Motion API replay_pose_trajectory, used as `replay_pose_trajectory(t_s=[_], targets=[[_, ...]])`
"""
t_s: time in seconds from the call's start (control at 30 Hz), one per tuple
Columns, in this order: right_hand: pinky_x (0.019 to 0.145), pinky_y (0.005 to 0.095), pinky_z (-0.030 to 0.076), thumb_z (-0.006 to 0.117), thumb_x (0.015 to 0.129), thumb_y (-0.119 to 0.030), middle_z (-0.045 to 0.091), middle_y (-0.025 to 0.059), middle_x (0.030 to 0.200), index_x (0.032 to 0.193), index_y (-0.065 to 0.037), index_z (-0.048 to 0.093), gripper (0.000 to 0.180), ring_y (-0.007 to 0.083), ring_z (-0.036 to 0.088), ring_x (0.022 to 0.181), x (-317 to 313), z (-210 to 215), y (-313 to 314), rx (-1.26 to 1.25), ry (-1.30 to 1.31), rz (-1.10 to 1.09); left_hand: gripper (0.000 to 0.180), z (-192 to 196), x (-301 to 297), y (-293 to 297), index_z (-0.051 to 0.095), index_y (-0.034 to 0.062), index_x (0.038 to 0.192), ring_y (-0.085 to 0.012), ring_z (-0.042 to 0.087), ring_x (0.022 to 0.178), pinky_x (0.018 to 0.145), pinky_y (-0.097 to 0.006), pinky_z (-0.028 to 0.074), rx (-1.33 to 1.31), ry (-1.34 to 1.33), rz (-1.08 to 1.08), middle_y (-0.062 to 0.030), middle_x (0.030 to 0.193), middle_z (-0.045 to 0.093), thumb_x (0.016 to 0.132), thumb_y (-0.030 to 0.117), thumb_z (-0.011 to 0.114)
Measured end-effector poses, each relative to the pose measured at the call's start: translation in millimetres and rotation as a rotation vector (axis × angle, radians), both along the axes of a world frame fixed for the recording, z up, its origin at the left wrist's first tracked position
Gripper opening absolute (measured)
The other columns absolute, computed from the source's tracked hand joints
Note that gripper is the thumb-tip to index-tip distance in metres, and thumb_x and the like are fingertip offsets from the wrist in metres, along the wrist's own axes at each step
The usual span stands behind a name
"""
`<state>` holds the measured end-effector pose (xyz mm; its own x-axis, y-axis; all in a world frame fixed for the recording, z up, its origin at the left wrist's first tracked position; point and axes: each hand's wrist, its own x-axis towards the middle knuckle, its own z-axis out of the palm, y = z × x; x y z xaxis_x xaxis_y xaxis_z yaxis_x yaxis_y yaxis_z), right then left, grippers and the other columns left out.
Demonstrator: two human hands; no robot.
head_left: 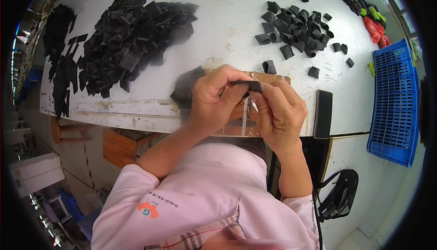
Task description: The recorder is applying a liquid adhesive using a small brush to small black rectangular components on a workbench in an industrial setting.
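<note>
A small black fabric piece (pixel 254 86), bent round into a loop, is held up between my two hands. My left hand (pixel 211 97) pinches its left end, with thumb and fingers closed. On its other end, the fingertips of my right hand (pixel 282 111) are closed too. Beneath my hands lies a brown board (pixel 239 113) with clear tape on it. Several black pieces (pixel 186 88) lie just left of my left hand. Beyond my right hand, a loose group of black rolled loops (pixel 298 29) is spread over the white table (pixel 227 27).
A large heap of flat black pieces (pixel 136 40) covers the table's left part. A dark phone (pixel 323 113) lies at the front edge on the right. A blue plastic basket (pixel 393 109) stands on the far right, near red bags (pixel 374 30). Below hangs a black bag (pixel 341 195).
</note>
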<state>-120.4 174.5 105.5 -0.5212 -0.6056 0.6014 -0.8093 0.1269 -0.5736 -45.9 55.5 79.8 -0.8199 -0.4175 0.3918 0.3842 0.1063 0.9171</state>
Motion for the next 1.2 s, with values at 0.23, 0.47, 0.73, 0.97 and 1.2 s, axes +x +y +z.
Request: replay_pose_trajectory(t_s=[0.23, 0.47, 0.73, 0.97, 1.2], targets=[[0.042, 0.0296, 0.036, 0.06, 0.07, 0.001, 0.047, 0.0073, 0.063, 0.077, 0.0, 0.054, 0.009, 0.0212, 0.046, 0.049, -3, -1, 0, -0.002, 0.144, 0.03, 0.01, 0, 8, 4, 0.055, -0.0018, 0.083, -0.0071, 0.052, 0.061, 0.057, -0.019, 0.042, -0.074, -0.118, 0.074, -0.004, 0.071, 0.057, 0.082, 0.008, 0.055], [0.044, 0.0207, 0.035, 0.054, 0.084, -0.018, 0.054, 0.0032, 0.061, 0.072, 0.002, 0.054, 0.023, 0.0068, 0.045, 0.051, -36, 21, -1, -0.232, -0.73, 0.165, 0.011, -13, 21, 7, 0.054, -0.0017, 0.072, -0.0082, 0.053, 0.056, 0.053, -0.022, 0.043, -0.11, -0.302, 0.23, -0.0052, 0.061, 0.057, 0.08, 0.006, 0.053], [0.072, 0.0374, 0.045, 0.057, 0.076, -0.021, 0.06, 0.0149, 0.084, 0.092, -0.004, 0.061, 0.023, 0.0327, 0.057, 0.08, -160, -121, 19, 0.289, -0.23, -0.66, 0.014, -35, 60, 13, 0.057, -0.0031, 0.075, -0.0099, 0.053, 0.056, 0.053, -0.024, 0.043, -0.055, -0.633, 0.058, -0.0068, 0.06, 0.057, 0.079, 0.01, 0.053], [0.067, 0.0352, 0.044, 0.063, 0.071, -0.017, 0.058, 0.0126, 0.079, 0.081, -0.005, 0.063, 0.016, 0.0263, 0.056, 0.075, -165, -152, 11, 0.396, -0.245, -0.692, 0.015, -53, 84, 18, 0.054, -0.0015, 0.072, -0.0062, 0.049, 0.055, 0.051, -0.02, 0.041, -0.144, -0.748, 0.013, -0.003, 0.061, 0.056, 0.082, 0.009, 0.055], [0.058, 0.0287, 0.043, 0.057, 0.076, -0.008, 0.059, 0.0105, 0.081, 0.08, 0.003, 0.058, 0.012, 0.0173, 0.056, 0.065, -125, -119, 33, 0.006, -0.512, -0.352, 0.012, -35, 71, 44, 0.054, -0.0005, 0.08, -0.0125, 0.052, 0.056, 0.051, -0.023, 0.042, -0.391, -0.418, 0.016, -0.0071, 0.07, 0.054, 0.072, -0.001, 0.062]])
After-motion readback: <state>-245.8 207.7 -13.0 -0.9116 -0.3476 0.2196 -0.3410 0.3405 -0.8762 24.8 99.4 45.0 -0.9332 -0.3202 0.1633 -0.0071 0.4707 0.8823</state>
